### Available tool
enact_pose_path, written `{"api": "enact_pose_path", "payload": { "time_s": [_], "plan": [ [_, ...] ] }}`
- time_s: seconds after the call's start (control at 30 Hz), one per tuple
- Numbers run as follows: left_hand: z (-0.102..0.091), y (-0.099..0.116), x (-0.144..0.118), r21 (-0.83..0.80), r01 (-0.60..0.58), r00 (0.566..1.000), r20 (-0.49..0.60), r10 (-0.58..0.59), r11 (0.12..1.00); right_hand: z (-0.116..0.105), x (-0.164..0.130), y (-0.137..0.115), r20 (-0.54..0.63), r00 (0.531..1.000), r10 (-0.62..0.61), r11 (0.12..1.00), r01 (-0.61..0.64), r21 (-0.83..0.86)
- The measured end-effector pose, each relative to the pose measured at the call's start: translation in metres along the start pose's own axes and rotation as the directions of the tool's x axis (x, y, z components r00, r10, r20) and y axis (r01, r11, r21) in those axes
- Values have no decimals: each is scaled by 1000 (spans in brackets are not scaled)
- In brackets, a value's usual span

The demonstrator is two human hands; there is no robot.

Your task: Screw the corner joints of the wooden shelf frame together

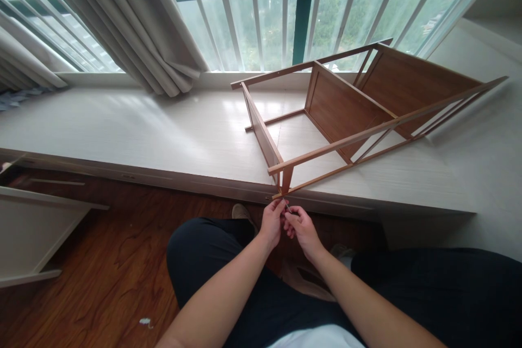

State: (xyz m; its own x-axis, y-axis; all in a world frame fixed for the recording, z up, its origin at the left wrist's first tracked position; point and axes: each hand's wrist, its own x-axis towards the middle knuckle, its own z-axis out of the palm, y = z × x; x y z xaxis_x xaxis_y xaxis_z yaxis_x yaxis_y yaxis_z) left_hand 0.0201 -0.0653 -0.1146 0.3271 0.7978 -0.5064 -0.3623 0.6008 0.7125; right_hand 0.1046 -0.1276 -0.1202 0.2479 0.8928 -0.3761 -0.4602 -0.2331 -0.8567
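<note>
Both forearms reach forward, left hand (272,223) and right hand (300,228) meeting fingertip to fingertip. They pinch a small thin metal piece (287,207), too tiny to identify. Just above them sits the corner of the brown slatted wooden shelf frame (285,176).

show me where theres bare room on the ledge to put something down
Bare ledge runs from the curtain to the wooden rack, plus a strip right of the rack. It is crowded at the rack's near corner, where left hand and right hand meet.

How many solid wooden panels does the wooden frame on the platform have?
3 solid panels in the wooden frame: near panel by the hands, middle panel, far panel toward the window. Thin rails join them; others may be hidden.
</note>
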Motion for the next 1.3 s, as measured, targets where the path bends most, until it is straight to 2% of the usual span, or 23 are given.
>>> {"api": "enact_pose_path", "payload": {
  "time_s": [0.17, 0.27, 0.37, 0.47, 0.53, 0.57, 0.67, 0.8, 0.9, 0.97, 1.1, 1.3],
  "plan": [
    [-1, -2, 3, 8, -22, 999, -32, 22, 1000, -1, 0, -1, -8, 999, -48, 998, 47, -47],
    [-1, -2, 3, 11, 1, 999, -32, -1, 1000, 0, -1, -5, 10, 1000, -14, 1000, 14, 1],
    [0, -2, 3, 9, 19, 999, -30, -19, 1000, 2, -2, -11, 64, 992, 109, 972, -120, 201],
    [0, 0, 2, -24, 9, 999, -43, -10, 1000, 2, -3, -16, 189, 947, 260, 851, -317, 418],
    [1, 0, 1, -28, 26, 999, -27, -27, 999, 2, -3, -17, 240, 919, 313, 787, -392, 476],
    [1, 0, 1, -23, 38, 999, -15, -39, 999, 2, -3, -17, 242, 915, 322, 783, -401, 476],
    [1, -1, 1, -9, 65, 998, 11, -65, 998, 0, -2, -14, 172, 940, 293, 864, -338, 374],
    [1, -2, 4, -48, 22, 1000, 15, -21, 999, -5, 1, -8, 37, 994, 106, 986, -110, 127],
    [1, -2, 6, -71, -13, 1000, 3, 13, 997, -8, 1, -6, 41, 999, -23, 998, 25, -53],
    [2, -2, 5, -56, 12, 1000, 12, -12, 998, -8, 0, -6, 63, 995, -76, 988, 83, -127],
    [1, -2, 3, -22, 42, 999, 35, -41, 999, -7, -1, -5, 64, 991, -117, 980, 126, -156],
    [-1, -3, 4, -45, 14, 1000, 27, -13, 999, -8, 1, -1, -6, 995, -97, 990, 96, -106]
  ]
}}
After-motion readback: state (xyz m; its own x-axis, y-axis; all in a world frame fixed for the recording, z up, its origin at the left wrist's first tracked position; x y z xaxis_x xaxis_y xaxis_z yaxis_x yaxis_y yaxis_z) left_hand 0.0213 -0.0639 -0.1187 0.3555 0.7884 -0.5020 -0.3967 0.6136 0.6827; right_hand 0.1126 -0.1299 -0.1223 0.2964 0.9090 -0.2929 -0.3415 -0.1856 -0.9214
